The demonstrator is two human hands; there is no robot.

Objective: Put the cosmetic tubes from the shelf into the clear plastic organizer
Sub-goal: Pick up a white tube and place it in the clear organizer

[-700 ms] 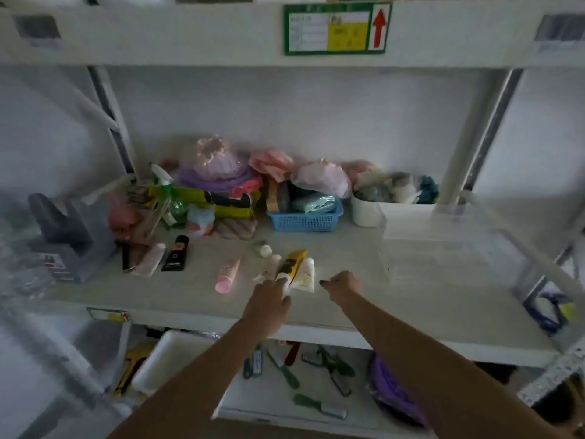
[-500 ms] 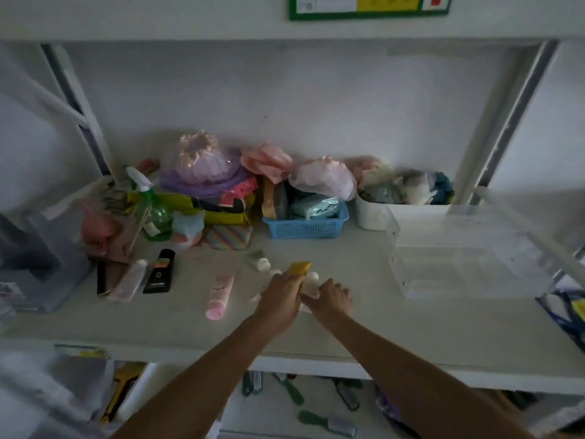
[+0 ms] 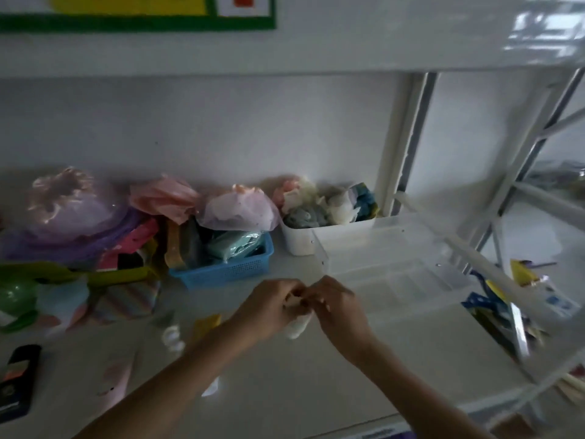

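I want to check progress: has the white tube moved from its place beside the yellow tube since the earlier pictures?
Yes. The white tube is now lifted off the shelf between both hands, right of the yellow tube, toward the clear organizer.

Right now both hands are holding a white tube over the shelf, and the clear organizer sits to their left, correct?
Not quite. The head view shows both hands, left and right, on the white tube, but the clear organizer sits to their right.
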